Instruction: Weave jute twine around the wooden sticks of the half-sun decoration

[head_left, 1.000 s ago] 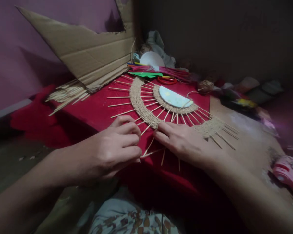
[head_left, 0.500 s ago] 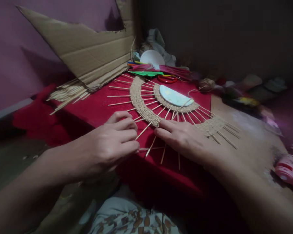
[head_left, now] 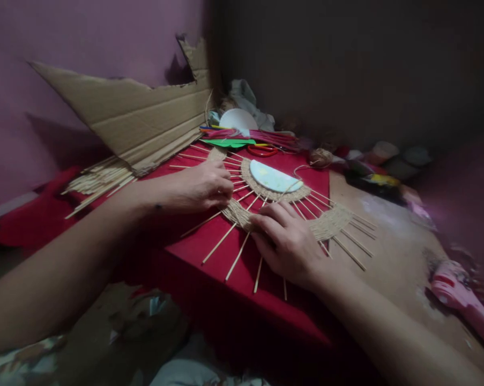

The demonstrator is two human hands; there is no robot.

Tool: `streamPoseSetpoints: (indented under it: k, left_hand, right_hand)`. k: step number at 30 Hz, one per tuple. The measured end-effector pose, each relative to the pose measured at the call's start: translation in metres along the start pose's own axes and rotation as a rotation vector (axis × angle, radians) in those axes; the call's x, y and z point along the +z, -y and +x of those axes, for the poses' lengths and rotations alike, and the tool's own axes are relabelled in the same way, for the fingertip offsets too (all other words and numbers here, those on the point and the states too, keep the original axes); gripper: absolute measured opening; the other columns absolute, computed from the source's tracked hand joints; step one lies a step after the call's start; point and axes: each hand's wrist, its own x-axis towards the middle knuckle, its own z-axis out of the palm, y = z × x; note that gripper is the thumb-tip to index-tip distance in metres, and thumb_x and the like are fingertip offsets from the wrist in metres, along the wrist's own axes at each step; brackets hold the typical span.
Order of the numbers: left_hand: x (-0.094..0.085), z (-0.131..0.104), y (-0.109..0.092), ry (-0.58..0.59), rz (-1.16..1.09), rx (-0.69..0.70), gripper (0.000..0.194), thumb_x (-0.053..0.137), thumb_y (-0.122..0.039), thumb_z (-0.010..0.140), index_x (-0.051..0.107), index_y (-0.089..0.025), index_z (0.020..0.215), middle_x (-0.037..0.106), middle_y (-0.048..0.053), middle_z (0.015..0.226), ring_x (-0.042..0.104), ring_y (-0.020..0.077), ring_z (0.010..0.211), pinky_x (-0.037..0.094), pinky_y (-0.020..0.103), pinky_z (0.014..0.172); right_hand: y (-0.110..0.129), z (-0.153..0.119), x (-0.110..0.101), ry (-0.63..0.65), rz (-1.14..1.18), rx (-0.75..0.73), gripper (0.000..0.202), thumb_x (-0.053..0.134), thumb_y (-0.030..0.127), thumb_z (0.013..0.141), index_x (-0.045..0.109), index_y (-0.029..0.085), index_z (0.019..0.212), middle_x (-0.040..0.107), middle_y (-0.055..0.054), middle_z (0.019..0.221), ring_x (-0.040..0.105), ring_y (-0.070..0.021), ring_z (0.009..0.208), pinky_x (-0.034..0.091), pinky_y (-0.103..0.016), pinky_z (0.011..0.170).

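Head cam: L hand [head_left: 211, 185] curled over outer woven band [head_left: 236, 213], fingers bunched, can't tell if pinching smth. R hand [head_left: 288, 241] half-curled, fingers on band's near part, grip unclear tbh. Band + sticks [head_left: 219, 243] mostly on red cloth [head_left: 229, 247], arcing round pale-blue half-disc [head_left: 274, 177].

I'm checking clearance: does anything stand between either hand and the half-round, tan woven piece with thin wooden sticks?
Nothing visible does: the left hand is over the woven piece at left, the right hand on its near band.
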Motion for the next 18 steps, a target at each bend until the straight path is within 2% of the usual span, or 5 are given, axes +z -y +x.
streamPoseSetpoints:
  k: [3, 7, 11, 14, 18]
  left_hand:
    - [0.001, -0.007, -0.002, 0.02, -0.06, -0.053, 0.024, 0.048, -0.028, 0.092, 0.062, -0.016, 0.075, 0.057, 0.005, 0.085, 0.049, 0.0159, 0.081, 0.041, 0.028, 0.077]
    - [0.006, -0.021, -0.005, -0.053, -0.143, -0.093, 0.023, 0.046, -0.03, 0.093, 0.063, -0.017, 0.086, 0.058, 0.006, 0.094, 0.053, 0.0164, 0.087, 0.044, 0.029, 0.083]
    - [0.016, -0.035, -0.002, -0.167, -0.155, -0.089, 0.019, 0.047, -0.026, 0.094, 0.063, -0.017, 0.088, 0.06, 0.007, 0.102, 0.054, 0.0176, 0.098, 0.044, 0.032, 0.091]
    - [0.023, -0.044, 0.003, -0.251, -0.115, -0.089, 0.016, 0.047, -0.022, 0.094, 0.062, -0.017, 0.091, 0.06, 0.008, 0.105, 0.053, 0.0176, 0.101, 0.046, 0.032, 0.091]
    - [0.028, -0.049, 0.006, -0.37, -0.048, -0.08, 0.015, 0.049, -0.018, 0.093, 0.064, -0.017, 0.091, 0.066, 0.007, 0.101, 0.055, 0.0181, 0.102, 0.048, 0.032, 0.088]
  right_hand:
    - [0.001, -0.001, 0.005, 0.137, 0.017, 0.009, 0.036, 0.045, 0.024, 0.095, 0.059, 0.005, 0.122, 0.059, -0.018, 0.125, 0.05, -0.0273, 0.115, 0.047, -0.044, 0.096]
    - [0.001, -0.004, 0.006, 0.32, 0.053, -0.006, 0.068, 0.04, 0.05, 0.095, 0.034, 0.003, 0.144, 0.031, -0.017, 0.153, 0.022, -0.0269, 0.143, 0.024, -0.045, 0.117]
    - [0.001, -0.002, 0.003, 0.434, 0.112, -0.007, 0.087, 0.034, 0.067, 0.088, 0.022, 0.008, 0.15, 0.015, -0.014, 0.157, 0.008, -0.0242, 0.146, 0.014, -0.044, 0.12]
    - [0.001, 0.0, 0.001, 0.492, 0.143, 0.011, 0.087, 0.032, 0.069, 0.088, 0.021, 0.008, 0.15, 0.012, -0.014, 0.157, 0.006, -0.0223, 0.146, 0.012, -0.042, 0.12]
    - [0.002, 0.001, 0.001, 0.488, 0.156, 0.013, 0.085, 0.031, 0.067, 0.09, 0.019, 0.01, 0.151, 0.01, -0.012, 0.157, 0.004, -0.0205, 0.146, 0.01, -0.041, 0.12]
